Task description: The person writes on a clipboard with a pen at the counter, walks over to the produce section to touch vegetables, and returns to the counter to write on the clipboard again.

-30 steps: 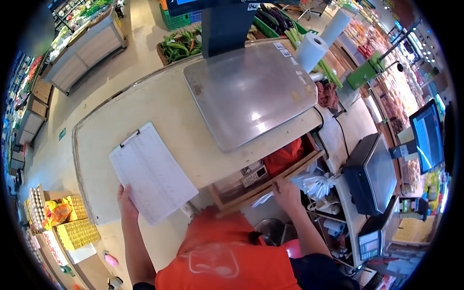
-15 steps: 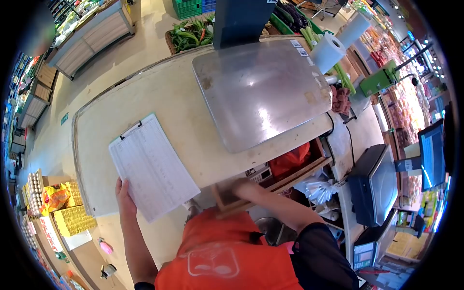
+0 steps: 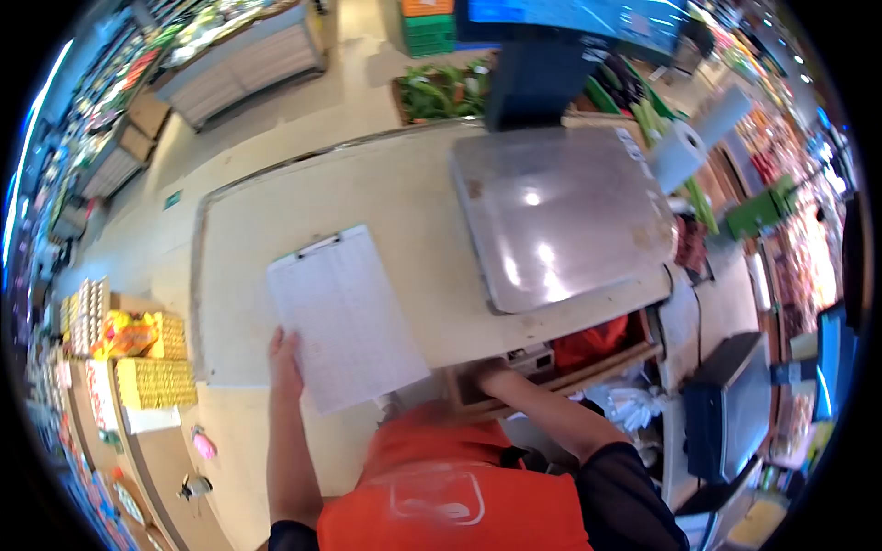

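A clipboard [image 3: 344, 317] with a white printed sheet under its black clip lies on the pale counter, its lower end near my body. My left hand [image 3: 286, 365] holds its left edge, thumb at the paper's margin. My right hand [image 3: 485, 375] reaches into the left part of a pulled-out wooden drawer [image 3: 588, 369] under the counter. Its fingers are blurred and hidden by the drawer. Farther right in the drawer are a small white device with buttons [image 3: 530, 358] and a red bag [image 3: 593, 344].
A steel weighing scale [image 3: 574, 220] stands on the counter [image 3: 248, 266], with plastic bag rolls [image 3: 680, 156] and leafy vegetables at its right. A dark machine [image 3: 730, 404] is on the right side counter. Egg trays [image 3: 154, 383] stand at the left, a basket of green vegetables [image 3: 441, 92] beyond the counter.
The view has shifted, so the counter and clipboard appear farther right and lower. My right hand has moved deeper into the drawer. My left hand stays at the clipboard's edge.
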Demonstrator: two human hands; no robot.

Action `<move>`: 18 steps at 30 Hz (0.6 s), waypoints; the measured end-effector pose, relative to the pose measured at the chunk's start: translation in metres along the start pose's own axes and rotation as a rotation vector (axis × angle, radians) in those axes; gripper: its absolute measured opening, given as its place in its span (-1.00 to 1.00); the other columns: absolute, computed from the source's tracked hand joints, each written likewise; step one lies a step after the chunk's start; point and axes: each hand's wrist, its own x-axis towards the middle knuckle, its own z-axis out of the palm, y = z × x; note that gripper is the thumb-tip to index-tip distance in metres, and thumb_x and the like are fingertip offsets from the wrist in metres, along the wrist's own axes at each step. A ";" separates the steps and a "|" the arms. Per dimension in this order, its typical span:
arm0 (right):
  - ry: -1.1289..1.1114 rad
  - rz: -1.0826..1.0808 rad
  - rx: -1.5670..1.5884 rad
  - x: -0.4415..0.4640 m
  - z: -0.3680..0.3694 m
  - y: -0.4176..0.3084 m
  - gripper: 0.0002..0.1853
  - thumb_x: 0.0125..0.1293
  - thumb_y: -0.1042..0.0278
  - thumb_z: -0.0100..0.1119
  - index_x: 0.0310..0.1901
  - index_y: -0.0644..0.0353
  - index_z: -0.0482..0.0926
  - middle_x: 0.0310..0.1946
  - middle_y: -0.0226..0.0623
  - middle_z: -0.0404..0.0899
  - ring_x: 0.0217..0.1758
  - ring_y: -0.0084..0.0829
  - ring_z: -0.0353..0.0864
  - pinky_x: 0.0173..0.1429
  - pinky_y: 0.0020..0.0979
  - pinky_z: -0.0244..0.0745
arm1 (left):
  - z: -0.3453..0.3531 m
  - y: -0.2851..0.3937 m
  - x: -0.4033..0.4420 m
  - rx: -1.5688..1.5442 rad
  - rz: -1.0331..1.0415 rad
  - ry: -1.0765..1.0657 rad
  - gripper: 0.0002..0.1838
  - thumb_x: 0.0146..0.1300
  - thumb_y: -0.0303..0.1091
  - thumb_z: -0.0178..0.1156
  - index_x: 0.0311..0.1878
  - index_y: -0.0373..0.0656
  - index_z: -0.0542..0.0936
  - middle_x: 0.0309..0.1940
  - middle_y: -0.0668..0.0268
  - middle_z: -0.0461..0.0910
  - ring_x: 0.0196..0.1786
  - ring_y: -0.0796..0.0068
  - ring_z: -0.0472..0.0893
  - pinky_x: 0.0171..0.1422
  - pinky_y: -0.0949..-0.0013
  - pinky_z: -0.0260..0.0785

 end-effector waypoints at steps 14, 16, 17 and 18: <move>-0.555 -0.137 -0.177 -0.020 -0.079 -0.016 -0.66 0.40 0.25 0.10 0.13 0.18 0.60 -0.11 0.10 0.69 -0.03 -0.02 0.71 0.03 -0.07 0.59 | 0.008 0.008 -0.007 -0.163 -0.061 -0.137 -0.64 0.40 -0.50 0.15 0.23 -0.29 0.42 -0.01 0.13 0.66 -0.01 0.31 0.69 0.16 0.23 0.58; -0.414 -0.153 -0.275 -0.053 -0.110 -0.057 -0.64 0.40 0.24 0.12 0.15 0.15 0.58 -0.17 0.05 0.70 -0.08 -0.10 0.73 0.02 -0.09 0.60 | 0.004 0.007 -0.005 -0.153 -0.041 -0.117 -0.63 0.39 -0.50 0.16 0.24 -0.29 0.41 -0.02 0.13 0.67 -0.02 0.31 0.69 0.15 0.21 0.59; -0.340 -0.156 -0.322 -0.066 -0.125 -0.077 -0.64 0.39 0.23 0.13 0.17 0.14 0.57 -0.20 0.02 0.71 -0.10 -0.13 0.74 0.01 -0.10 0.60 | 0.002 0.007 -0.001 -0.149 -0.033 -0.113 -0.62 0.39 -0.50 0.17 0.24 -0.29 0.41 -0.02 0.13 0.67 -0.02 0.31 0.69 0.15 0.20 0.60; -0.239 -0.199 -0.106 -0.071 -0.137 -0.089 -0.63 0.40 0.26 0.13 0.20 0.15 0.55 -0.23 -0.02 0.71 -0.13 -0.18 0.75 -0.05 -0.15 0.61 | -0.005 0.006 0.006 -0.130 -0.021 -0.074 -0.60 0.40 -0.49 0.17 0.26 -0.29 0.40 -0.01 0.11 0.66 -0.01 0.30 0.68 0.15 0.21 0.59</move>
